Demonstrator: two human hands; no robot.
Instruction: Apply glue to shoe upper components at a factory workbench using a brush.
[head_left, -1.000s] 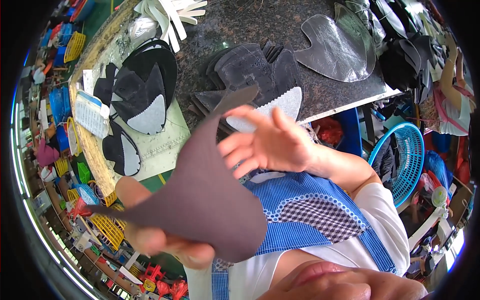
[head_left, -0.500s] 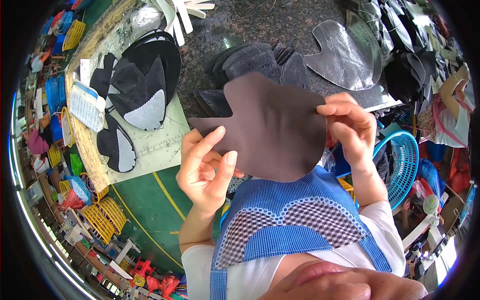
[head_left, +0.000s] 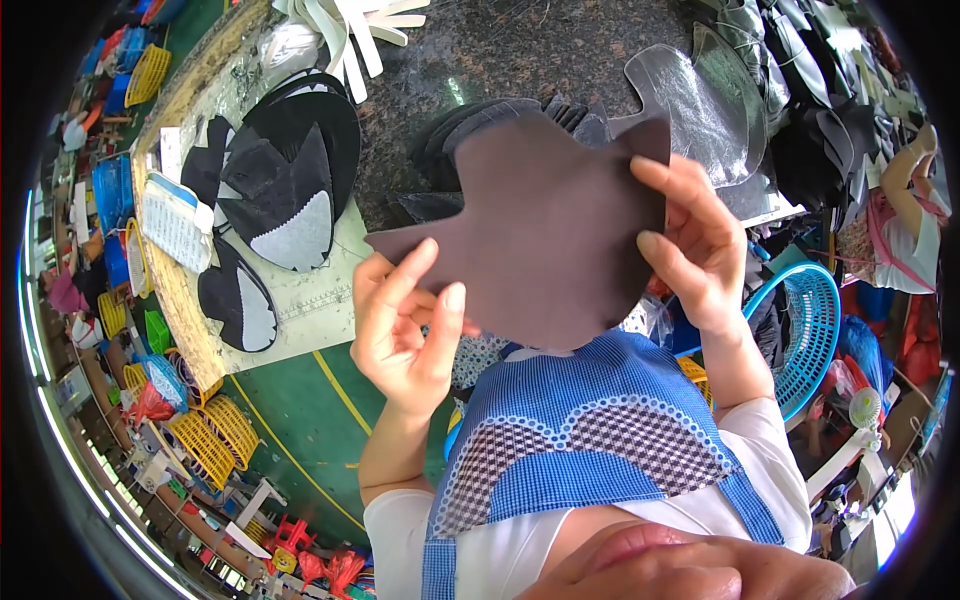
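A smooth, notched brown leather-like cutout (head_left: 550, 235) is gripped by left hand (head_left: 402, 335) at eight o'clock, right hand (head_left: 705, 245) at three.

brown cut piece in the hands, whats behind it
Past the edge of the brown cut piece show layered black cut pieces and, at right, a shiny grey cut piece, on the speckled countertop. Whatever lies directly behind its middle is covered and cannot be seen.

Yellow lines (head_left: 342, 393) mark the green floor (head_left: 305, 416).
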